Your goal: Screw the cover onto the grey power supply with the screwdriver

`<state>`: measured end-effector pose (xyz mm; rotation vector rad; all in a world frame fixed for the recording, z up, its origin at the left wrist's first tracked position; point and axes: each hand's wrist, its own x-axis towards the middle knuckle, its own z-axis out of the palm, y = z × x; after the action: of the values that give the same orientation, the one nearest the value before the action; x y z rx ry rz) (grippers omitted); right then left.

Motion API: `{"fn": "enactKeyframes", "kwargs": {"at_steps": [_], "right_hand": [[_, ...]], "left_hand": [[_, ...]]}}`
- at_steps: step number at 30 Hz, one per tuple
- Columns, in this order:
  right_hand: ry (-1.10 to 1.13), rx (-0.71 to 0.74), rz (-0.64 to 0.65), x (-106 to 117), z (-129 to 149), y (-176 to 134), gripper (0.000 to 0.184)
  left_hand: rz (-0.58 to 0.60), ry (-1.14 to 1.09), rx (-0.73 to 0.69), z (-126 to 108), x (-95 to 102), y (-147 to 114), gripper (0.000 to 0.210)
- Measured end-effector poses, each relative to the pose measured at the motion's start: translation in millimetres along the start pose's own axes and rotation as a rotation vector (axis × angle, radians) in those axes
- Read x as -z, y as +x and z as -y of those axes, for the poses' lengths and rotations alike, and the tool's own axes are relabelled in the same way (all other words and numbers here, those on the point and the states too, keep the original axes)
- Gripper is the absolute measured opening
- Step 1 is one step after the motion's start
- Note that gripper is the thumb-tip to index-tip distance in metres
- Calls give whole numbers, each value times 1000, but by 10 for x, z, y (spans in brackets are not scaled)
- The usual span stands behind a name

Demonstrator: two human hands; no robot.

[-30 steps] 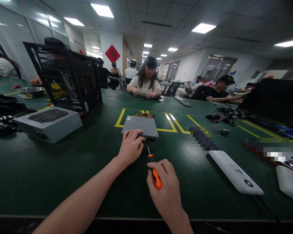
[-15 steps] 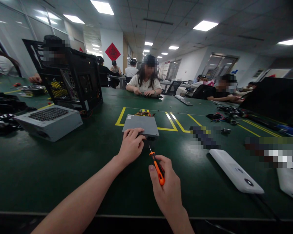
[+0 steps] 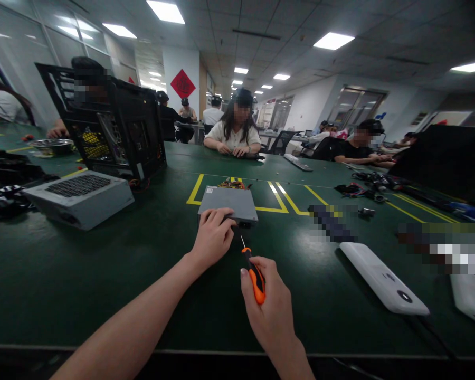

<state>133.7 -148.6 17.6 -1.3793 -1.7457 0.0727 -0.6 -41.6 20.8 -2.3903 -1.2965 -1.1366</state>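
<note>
A grey metal power supply unit lies on the green table, with bundled coloured wires at its far side. My left hand grips its near left edge, fingers bent over the top and front; the thumb is mostly hidden. In my right hand is a screwdriver with an orange and black handle, held between thumb and fingers. Its thin shaft points up and away toward the unit's near face. The tip is close to that face, but I cannot tell whether it touches.
To the left stand a second power supply unit, an open black computer case and a metal bowl. A white device lies at right, with cables farther back. A co-worker sits across the table.
The screwdriver and my right hand have shifted very slightly to the left, and the handle has turned a little. My left hand and the power supply unit have stayed put.
</note>
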Motion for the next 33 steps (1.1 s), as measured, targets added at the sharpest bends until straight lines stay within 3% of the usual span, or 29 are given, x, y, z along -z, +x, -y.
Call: {"fn": "enactKeyframes", "kwargs": {"at_steps": [2,5,13,23,31,33], "right_hand": [[-34,56,6,-6,-18,-4,12],[-95,121,40,-9,-37,-2,18],[-118,133,101,12,-52,-18,24],[-97,167,34,65,-53,-44,22],[-100,133,-63,339,-280,-22,16],[-174,65,7,410,-430,100,15]], "left_hand": [[6,4,-1,-6,7,1,21],[5,13,3,-13,4,0,20],[11,40,15,-37,-8,0,21],[25,131,-2,-121,17,10,22],[51,128,13,-130,17,-8,23],[64,115,24,-128,34,-14,23]]}}
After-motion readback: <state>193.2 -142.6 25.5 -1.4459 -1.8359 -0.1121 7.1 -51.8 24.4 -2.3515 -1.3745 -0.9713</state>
